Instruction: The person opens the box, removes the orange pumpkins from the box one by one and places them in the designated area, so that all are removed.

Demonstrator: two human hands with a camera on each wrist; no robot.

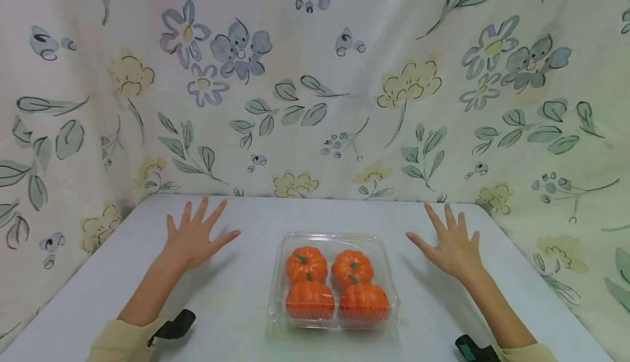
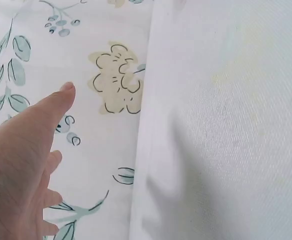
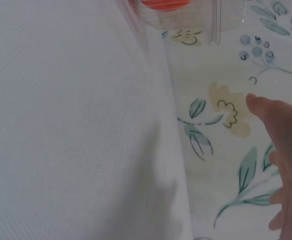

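Flanking a clear plastic container (image 1: 385, 261) in the head view, the left hand (image 1: 193, 240) and the right hand (image 1: 454, 247) are both released, fingers spread and gripping nothing. The container sits on the white counter (image 1: 226, 302), near its middle and between the two hands, apart from each, probably so that either side can be reached equally well. Four orange pumpkins (image 1: 310, 300) stand inside it in two rows of two, green stems mostly upward; the snug box presumably keeps them from rolling about. A floral cloth (image 1: 315, 66) hangs behind, likely as a plain-purpose screen (though its pattern is busy enough). Reflections on the plastic make it hard to tell whether the lid is fastened, and the front pumpkins partly cover the rear pair. Both sleeves (image 1: 120, 343) run out of the picture at the bottom, as does the black piece (image 1: 474, 349) at the right wrist. In the left wrist view, the thumb shows well, but the other fingers are largely hidden behind the hand; the container is out of sight. In the right wrist view, the hand is cropped by the right edge, and only a sliver of plastic and orange appears at the top.
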